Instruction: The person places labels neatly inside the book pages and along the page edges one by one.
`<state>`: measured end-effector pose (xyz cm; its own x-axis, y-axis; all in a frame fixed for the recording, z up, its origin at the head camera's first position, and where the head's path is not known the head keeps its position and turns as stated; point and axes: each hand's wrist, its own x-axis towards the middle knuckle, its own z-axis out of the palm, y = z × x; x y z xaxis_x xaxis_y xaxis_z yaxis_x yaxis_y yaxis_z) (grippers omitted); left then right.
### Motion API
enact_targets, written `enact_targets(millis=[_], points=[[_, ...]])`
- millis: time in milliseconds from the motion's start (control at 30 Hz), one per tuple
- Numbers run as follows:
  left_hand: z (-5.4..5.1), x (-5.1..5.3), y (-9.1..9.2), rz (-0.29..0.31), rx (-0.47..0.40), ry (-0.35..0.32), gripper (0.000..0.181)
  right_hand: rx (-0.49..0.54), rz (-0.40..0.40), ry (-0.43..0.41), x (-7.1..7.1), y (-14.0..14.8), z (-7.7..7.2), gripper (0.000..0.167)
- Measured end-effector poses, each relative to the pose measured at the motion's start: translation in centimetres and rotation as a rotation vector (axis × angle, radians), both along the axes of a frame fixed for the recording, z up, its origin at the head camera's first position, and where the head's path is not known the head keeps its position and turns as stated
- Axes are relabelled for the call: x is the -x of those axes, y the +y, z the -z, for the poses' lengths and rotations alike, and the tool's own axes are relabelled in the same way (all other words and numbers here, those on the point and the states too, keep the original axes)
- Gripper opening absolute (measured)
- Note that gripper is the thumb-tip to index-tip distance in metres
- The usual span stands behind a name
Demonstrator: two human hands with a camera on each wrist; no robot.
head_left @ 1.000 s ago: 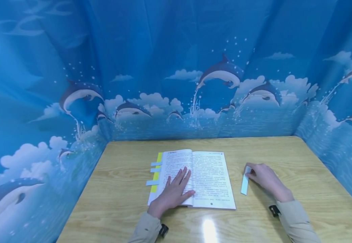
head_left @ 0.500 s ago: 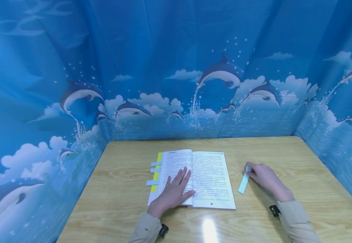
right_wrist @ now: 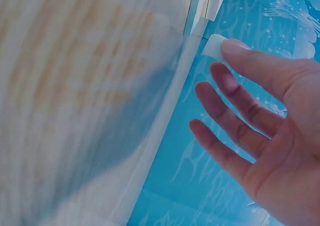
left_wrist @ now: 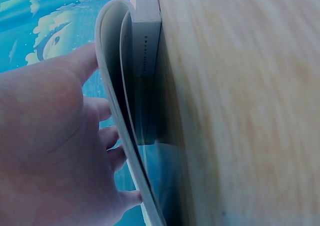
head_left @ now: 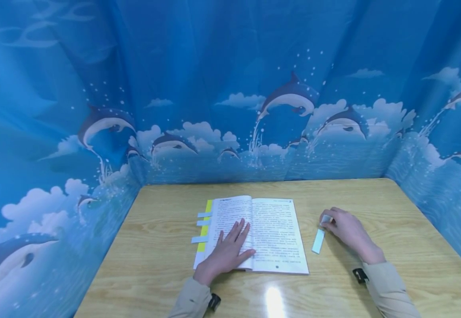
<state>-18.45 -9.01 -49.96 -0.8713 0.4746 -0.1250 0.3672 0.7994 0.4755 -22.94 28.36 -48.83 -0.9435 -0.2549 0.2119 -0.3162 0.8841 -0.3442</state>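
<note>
Below the blue curtain (head_left: pixel 214 66), your left hand (head_left: pixel 225 256) spreads over the book (head_left: pixel 280 234), lower centre, likely keeping it flat, while your right hand (head_left: pixel 347 230) pinches a paper strip (head_left: pixel 318 241), lower right.

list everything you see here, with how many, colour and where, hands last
open book: 1, white pages, on table
pale blue tabs: 3, jutting from the book's left edge
yellow edging: count unclear, yellow, along that edge
pale blue strip: at least 1, layers unclear, right of book
table: 1, light wood, underneath
dolphin backdrop: 1 surround, blue, behind table
black wrist devices: 2, at cuffs
sleeves: 2, beige
left grip: 1, bare, on book
right grip: 1, bare, pinching strip
</note>
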Motion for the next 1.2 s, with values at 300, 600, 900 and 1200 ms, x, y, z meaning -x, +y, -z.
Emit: enact_targets(millis=[300,600,900,1200], points=[[0.03,0.04,0.01,-0.001,-0.002,-0.005,0.076,-0.015,0.01,-0.014,-0.1,-0.2,-0.2,0.007],[-0.03,0.05,0.01,-0.002,-0.006,0.001,0.075,-0.03,0.037,0.002,-0.14,-0.34,-0.27,0.013],[0.2,0.03,0.02,0.0,-0.011,-0.003,0.076,-0.015,0.064,0.021,-0.34,-0.33,-0.33,0.014],[0.13,-0.03,-0.01,0.008,-0.017,-0.009,0.076,0.041,0.125,0.018,-0.34,-0.37,-0.6,0.013]])
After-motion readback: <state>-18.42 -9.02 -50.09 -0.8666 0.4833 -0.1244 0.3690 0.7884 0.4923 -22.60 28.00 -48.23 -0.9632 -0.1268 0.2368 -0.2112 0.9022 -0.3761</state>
